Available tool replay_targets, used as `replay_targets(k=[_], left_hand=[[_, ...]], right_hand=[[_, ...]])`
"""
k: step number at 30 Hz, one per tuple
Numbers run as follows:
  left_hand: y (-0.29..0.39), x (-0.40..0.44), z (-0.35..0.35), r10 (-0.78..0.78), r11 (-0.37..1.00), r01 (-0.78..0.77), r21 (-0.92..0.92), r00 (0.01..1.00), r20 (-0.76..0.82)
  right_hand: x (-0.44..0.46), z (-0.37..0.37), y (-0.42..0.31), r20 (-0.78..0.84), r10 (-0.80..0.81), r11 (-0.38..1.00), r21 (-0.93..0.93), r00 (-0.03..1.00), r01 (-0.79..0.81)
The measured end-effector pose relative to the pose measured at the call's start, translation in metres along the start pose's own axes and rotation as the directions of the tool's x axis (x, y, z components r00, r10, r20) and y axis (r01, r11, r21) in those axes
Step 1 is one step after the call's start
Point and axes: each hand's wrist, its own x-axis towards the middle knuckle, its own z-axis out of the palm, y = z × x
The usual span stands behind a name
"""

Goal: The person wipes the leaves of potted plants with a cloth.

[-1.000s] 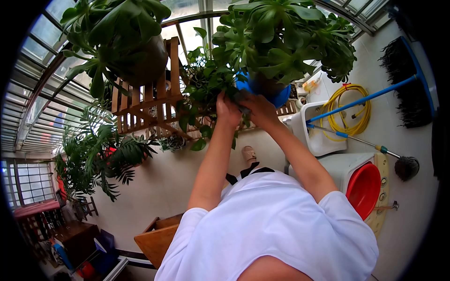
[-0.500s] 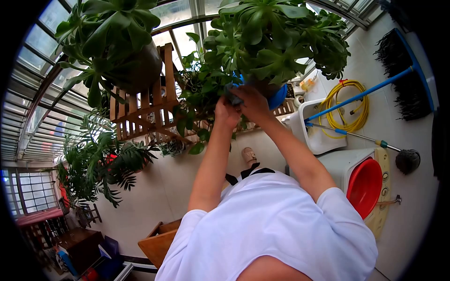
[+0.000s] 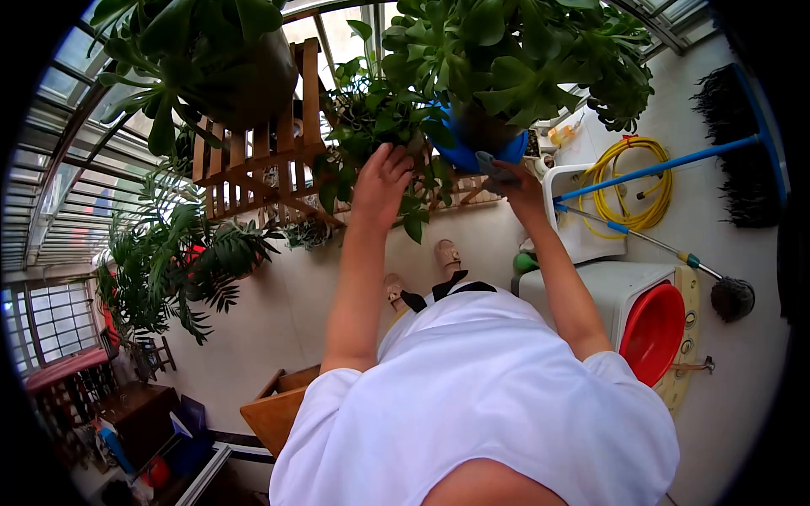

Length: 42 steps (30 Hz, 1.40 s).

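Note:
My left hand [image 3: 382, 184] is at the lower edge of a trailing green plant [image 3: 384, 118], its fingers spread and slightly bent. I cannot tell whether the fingertips touch the leaves. My right hand [image 3: 526, 196] is closed around a crumpled grey-blue cloth [image 3: 492, 167]. The cloth is just in front of a blue basin [image 3: 462, 157] under a large potted succulent [image 3: 515, 63]. Part of the cloth is hidden inside my fingers.
A slatted wooden stand [image 3: 261, 164] bears another potted succulent [image 3: 190, 67]. To the right are a white tub [image 3: 582, 244], a yellow hose [image 3: 658, 207], a blue-handled broom [image 3: 666, 171] and a washing machine with a red basin [image 3: 654, 333]. A wooden stool [image 3: 278, 405] stands at lower left.
My hands, together on the cloth before, are now apart. The right one has moved right with the cloth; the left has let go and moved left to the trailing plant.

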Motion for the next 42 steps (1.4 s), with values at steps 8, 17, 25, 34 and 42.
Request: replay_targets(k=[8,17,25,34,42], left_hand=[[-0.011,-0.039,-0.059,0.283,0.935,-0.191,0.3,0.911,-0.301],[-0.106,-0.058,-0.115,-0.291,0.957,0.259,-0.133,0.841,-0.456],[-0.129,-0.003,-0.147,-0.252,0.928,0.366,0.068,0.753,-0.607],[-0.127,0.031,-0.181,-0.162,0.924,0.316,0.217,0.835,-0.525],[-0.12,-0.007,-0.164,-0.322,0.919,0.381,0.099,0.873,-0.367]], right_hand=[[-0.012,0.017,-0.062,-0.002,-0.283,0.958,0.054,0.959,0.282],[-0.036,0.037,-0.08,-0.042,-0.354,0.935,0.012,0.934,0.354],[-0.075,0.059,-0.068,0.411,-0.201,0.971,-0.039,0.889,0.237],[-0.062,0.05,-0.055,0.619,0.04,0.993,-0.113,0.785,0.038],[-0.058,0.066,-0.005,0.498,0.211,0.977,-0.102,0.841,-0.185]])
